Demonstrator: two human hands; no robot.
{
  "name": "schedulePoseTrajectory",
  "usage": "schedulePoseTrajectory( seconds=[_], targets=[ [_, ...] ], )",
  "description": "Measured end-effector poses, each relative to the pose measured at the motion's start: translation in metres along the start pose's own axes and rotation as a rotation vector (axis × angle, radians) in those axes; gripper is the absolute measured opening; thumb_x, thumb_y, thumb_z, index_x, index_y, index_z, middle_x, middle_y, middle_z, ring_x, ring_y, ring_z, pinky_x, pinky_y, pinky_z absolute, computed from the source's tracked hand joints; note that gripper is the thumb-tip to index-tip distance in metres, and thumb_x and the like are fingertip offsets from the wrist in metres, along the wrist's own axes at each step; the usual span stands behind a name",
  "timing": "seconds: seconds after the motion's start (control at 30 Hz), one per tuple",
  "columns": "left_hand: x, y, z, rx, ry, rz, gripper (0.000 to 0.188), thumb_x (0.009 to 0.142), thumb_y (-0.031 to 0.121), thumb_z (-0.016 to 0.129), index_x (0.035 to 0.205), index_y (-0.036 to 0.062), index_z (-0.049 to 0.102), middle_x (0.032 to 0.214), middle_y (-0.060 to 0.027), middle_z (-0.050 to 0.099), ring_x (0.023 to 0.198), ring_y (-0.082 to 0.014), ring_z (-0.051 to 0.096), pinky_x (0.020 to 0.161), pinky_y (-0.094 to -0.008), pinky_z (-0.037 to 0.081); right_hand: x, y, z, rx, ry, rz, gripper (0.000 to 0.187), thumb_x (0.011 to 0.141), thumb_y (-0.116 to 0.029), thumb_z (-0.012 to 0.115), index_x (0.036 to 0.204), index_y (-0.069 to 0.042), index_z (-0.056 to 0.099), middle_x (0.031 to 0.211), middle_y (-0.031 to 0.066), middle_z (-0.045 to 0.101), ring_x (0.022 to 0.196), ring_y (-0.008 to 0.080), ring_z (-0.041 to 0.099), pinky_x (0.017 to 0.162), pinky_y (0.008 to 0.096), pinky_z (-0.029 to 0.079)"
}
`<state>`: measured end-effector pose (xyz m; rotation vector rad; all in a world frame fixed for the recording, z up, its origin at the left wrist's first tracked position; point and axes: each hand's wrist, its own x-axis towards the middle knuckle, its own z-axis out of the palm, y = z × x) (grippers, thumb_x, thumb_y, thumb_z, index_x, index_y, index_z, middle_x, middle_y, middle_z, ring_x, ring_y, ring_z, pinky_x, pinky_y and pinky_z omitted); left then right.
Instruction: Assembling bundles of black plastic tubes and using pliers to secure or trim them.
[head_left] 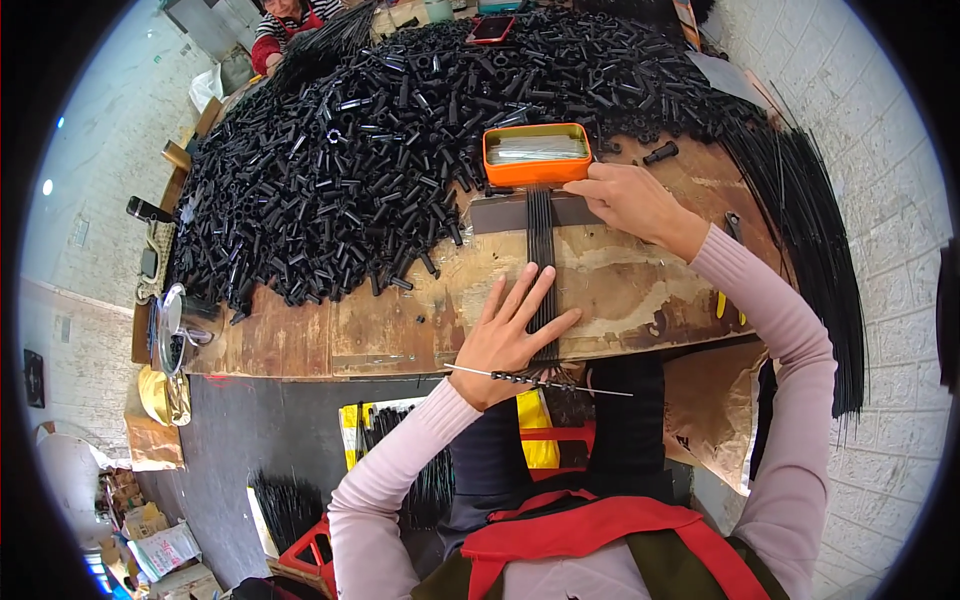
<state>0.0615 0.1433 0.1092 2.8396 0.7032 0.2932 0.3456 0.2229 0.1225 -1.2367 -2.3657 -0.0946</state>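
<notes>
My left hand lies flat with its fingers spread on a row of thin black rods, which runs from the orange box to the table's front edge. A thin metal rod carrying several small black pieces crosses under my left wrist at that edge. My right hand is beside the lower right corner of the orange box, its fingers curled and fingertips together; whatever they may hold is too small to make out. Inside the box lie thin pale strips. A flat grey-brown strip lies beneath the rods.
Black tubular parts form a large heap over the table's far and left side. Long black rods hang off the right edge. Yellow-handled pliers lie right. A red-edged phone rests at the back. Another person is far left.
</notes>
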Motion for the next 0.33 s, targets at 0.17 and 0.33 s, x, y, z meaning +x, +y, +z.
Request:
schedulePoseTrajectory(
  seconds=[0.17,0.33],
  targets=[
    [0.0001,-0.0016,0.0018,-0.077,0.056,0.029,0.094,0.061,0.027,0.086,0.144,0.0242,0.042,0.158,-0.0203,0.017,0.146,-0.0391,0.018,0.119,-0.0501,0.019,0.0040,-0.0027,0.0035,-0.044,-0.042,-0.004,0.027,0.080,-0.004,0.061,0.106,-0.006,0.070,0.082,0.0102,0.061,0.078,0.0289,0.063,0.069,0.0402,0.052],
    [-0.0009,-0.0025,0.0017,-0.055,0.034,0.028,0.095,0.061,0.030,0.085,0.145,0.0239,0.041,0.159,-0.0200,0.017,0.146,-0.0399,0.017,0.119,-0.0492,0.019,0.0077,-0.0035,0.0039,-0.060,-0.060,-0.016,0.028,0.080,-0.005,0.061,0.107,-0.007,0.069,0.084,0.0102,0.061,0.082,0.0286,0.064,0.073,0.0394,0.052]
  ],
)
